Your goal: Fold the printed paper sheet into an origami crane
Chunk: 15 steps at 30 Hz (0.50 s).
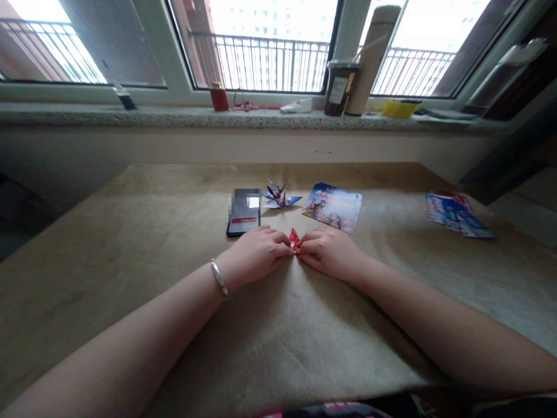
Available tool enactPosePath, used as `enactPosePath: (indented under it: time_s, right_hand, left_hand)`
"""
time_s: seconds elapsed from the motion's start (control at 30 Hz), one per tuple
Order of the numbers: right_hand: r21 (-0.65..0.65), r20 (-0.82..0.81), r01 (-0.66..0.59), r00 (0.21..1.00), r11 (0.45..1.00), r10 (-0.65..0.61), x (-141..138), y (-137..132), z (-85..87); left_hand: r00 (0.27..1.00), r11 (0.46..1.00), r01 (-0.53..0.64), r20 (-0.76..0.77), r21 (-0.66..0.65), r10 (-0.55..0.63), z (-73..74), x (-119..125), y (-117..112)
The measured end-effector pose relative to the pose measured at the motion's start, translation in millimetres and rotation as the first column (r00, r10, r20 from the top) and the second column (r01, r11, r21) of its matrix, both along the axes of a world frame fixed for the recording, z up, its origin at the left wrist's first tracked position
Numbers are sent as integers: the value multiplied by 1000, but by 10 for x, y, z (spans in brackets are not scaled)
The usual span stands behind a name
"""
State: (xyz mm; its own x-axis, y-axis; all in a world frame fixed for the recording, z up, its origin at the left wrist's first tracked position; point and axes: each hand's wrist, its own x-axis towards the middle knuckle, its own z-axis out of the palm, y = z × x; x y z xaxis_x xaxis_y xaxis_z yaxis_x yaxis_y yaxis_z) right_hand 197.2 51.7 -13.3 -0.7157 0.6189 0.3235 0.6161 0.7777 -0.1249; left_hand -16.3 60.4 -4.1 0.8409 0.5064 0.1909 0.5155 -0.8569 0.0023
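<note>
Between my two hands is a small piece of red folded paper (pixel 294 237), its pointed tip showing above my fingers. My left hand (pixel 261 249), with a silver bangle at the wrist, pinches its left side. My right hand (pixel 328 249) pinches the right side, the fingertips of both hands nearly meeting at its lower edge. Most of the lower part of the paper is hidden by my fingers. Just beyond my left hand lies a phone (pixel 243 215) with a lit screen. Several folded paper cranes (pixel 282 197) sit close together beside the phone.
A stack of printed blue and pink paper sheets (pixel 333 206) lies beyond my right hand. More printed sheets (pixel 456 215) are fanned at the table's right. On the windowsill (pixel 174 118) stand a red bottle (pixel 218 97), a dark lidded cup (pixel 340 90) and a tall tube (pixel 372 61).
</note>
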Motion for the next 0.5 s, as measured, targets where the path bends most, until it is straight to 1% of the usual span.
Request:
enactPosePath:
  time_s: [0.1,0.2,0.27,0.33,0.4,0.5]
  right_hand:
    - [-34,11,-15,1000,999,15,38,-4,19]
    - [-67,-30,-37,999,997,35,85,34,-3]
    - [-107,-95,-54,995,993,44,114,80,-42]
    - [-140,-167,-102,983,985,78,135,125,-91]
    - [-143,-216,-137,971,980,104,144,155,-135]
    - [-123,-223,-113,971,986,84,137,156,-165]
  left_hand:
    - [996,994,64,64,-91,-58,-45,-70,74]
    - [993,987,91,88,-135,-79,-66,-112,120]
    - [992,985,100,87,-143,-88,-66,-123,129]
    - [992,984,106,83,-140,-95,-63,-127,124]
    - [993,986,99,71,-137,-90,-63,-129,110]
    - [996,990,70,70,-125,-62,-80,-123,84]
